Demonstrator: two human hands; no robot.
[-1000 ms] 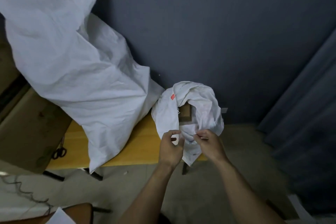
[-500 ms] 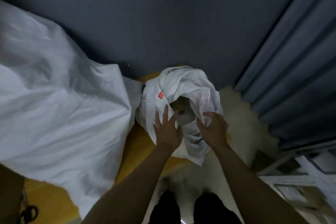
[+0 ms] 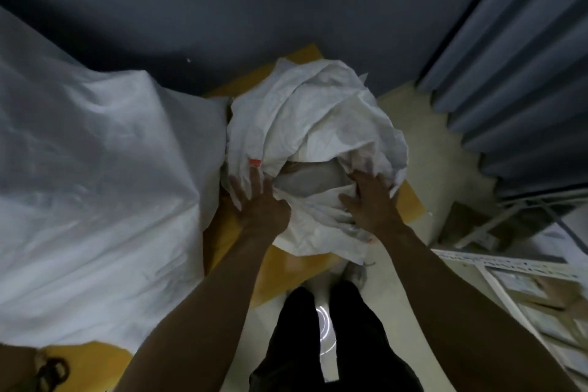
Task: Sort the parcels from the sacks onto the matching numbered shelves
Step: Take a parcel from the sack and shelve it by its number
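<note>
Hands, left (image 3: pixel 259 200) and right (image 3: pixel 370 200), flatten sack (image 3: pixel 305 111) rim overhanging bench (image 3: pixel 410 204) edge.

Left hand (image 3: pixel 258 202) and right hand (image 3: pixel 370 200) press the small sack (image 3: pixel 305 111) — mouth open — on the yellow table (image 3: pixel 286 275).

Left hand (image 3: pixel 260 202), right hand (image 3: pixel 370 200) reaching forward, splayed.
</note>
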